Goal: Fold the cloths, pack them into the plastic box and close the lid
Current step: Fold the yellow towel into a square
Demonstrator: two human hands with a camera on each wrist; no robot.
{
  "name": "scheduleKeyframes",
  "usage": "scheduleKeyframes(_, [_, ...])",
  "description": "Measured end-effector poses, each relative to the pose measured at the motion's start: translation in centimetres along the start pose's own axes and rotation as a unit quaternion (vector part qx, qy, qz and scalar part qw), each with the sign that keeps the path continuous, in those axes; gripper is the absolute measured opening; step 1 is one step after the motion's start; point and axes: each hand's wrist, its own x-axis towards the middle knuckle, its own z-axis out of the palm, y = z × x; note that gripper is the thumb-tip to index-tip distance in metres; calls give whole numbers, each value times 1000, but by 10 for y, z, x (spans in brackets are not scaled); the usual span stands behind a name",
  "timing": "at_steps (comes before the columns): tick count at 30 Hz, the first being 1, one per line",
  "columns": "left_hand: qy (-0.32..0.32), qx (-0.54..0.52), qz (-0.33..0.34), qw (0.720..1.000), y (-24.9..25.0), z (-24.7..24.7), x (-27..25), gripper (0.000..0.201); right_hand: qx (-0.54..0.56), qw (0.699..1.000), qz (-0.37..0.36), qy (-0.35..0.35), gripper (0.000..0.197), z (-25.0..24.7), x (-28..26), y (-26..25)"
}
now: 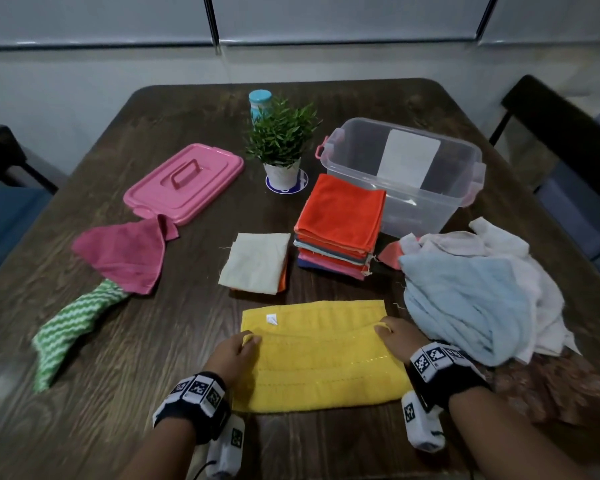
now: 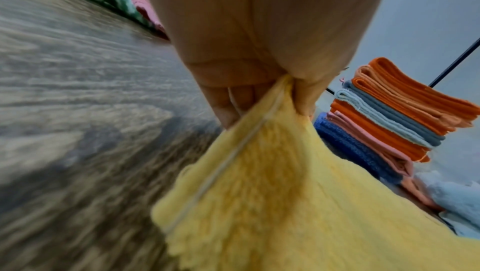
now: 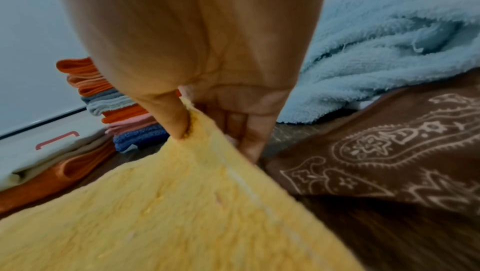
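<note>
Yellow cloth mid-fold, both corners pinched.

Nearest, at 6 o'clock on the surface (image 1: 136,341): yellow cloth (image 1: 321,362), half folded, its upper layer lifted at two corners. Left hand (image 1: 234,355) with grip closed in a pinch on the left corner, right hand (image 1: 397,337) the same on the right corner. Risk, as a judgement: uneven pull giving a skewed fold; soft pile slipping from a pinch; right wrist brushing the loose blue towel (image 1: 465,306) at 3 o'clock and dragging it along. Farther, at 12 o'clock: folded stack (image 1: 340,220), tall, easy to topple if bumped. Beyond, at 1 o'clock: plastic box (image 1: 402,174), open and apparently not yet packed; pink lid (image 1: 184,183) lying at 11 o'clock.
</note>
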Motion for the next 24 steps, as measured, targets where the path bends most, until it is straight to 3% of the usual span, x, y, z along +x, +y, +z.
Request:
scheduleKeyframes(3, [50,-2,19,999,-2,-5,1,31,4,1000,-1,8,41,-2,3,-1])
scheduleKeyframes(7, [101,-46,64,992,0,-7,-7,13,51,999,-2,11,36,-4,9,5])
scheduleKeyframes(11, [126,-74,116,982,5,-10,-3,27,61,997,-31,47,35,-12,8,2])
scheduleKeyframes(15, [163,-89,132,974,13,-14,4,11,108,988,-54,93,28,-18,17,1])
scheduleKeyframes(19, [170,-66,129,975,20,-16,14,9,125,985,-45,106,25,-19,22,-4])
scheduleKeyframes(24, [172,-31,68,982,15,-9,30,9,106,988,-6,109,27,-13,32,-6])
